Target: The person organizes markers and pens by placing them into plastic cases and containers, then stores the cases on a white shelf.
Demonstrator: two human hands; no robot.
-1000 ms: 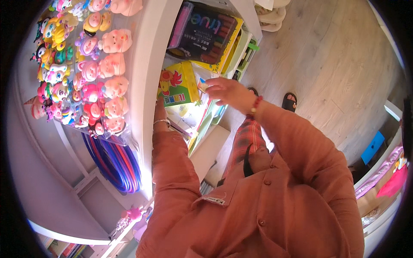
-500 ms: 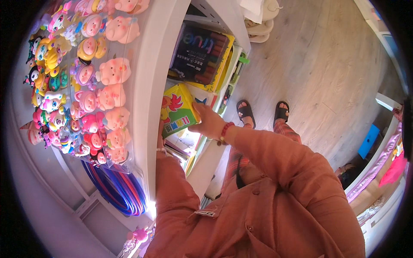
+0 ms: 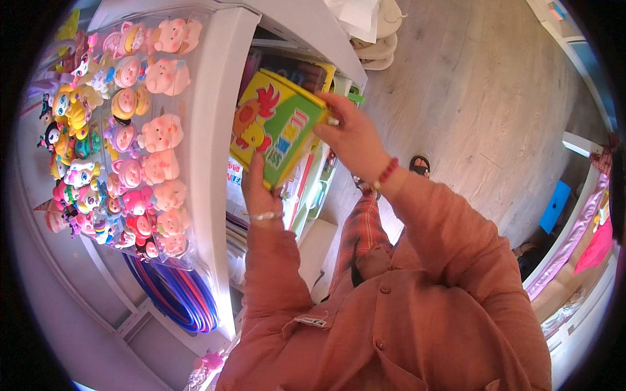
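Observation:
A flat yellow-and-green box [image 3: 277,120] with a cartoon chicken and a red leafy shape on its face is gripped between both hands, tilted over an open white compartment. My left hand [image 3: 259,189] clasps its near lower edge, thumb on the printed face and the other fingers mostly hidden. At the far right edge, my right hand [image 3: 349,133] pinches the box's side. Behind the box, a dark pack of coloured sticks [image 3: 310,73] shows only in part. Other boxes and flat papers lie below in the compartment, largely covered by the box and my left arm.
To the left, a clear organiser [image 3: 176,107] full of pig and cartoon figurines stands on the white cabinet top [image 3: 225,85]. Blue and red coiled tubing [image 3: 176,293] hangs below it. White slippers [image 3: 378,49] sit on the wooden floor [image 3: 456,85] beyond the compartment.
Both hands have lifted the box up and away from the compartment, so it now covers most of the dark pack. My left hand, mostly hidden before, now shows on the box's near edge.

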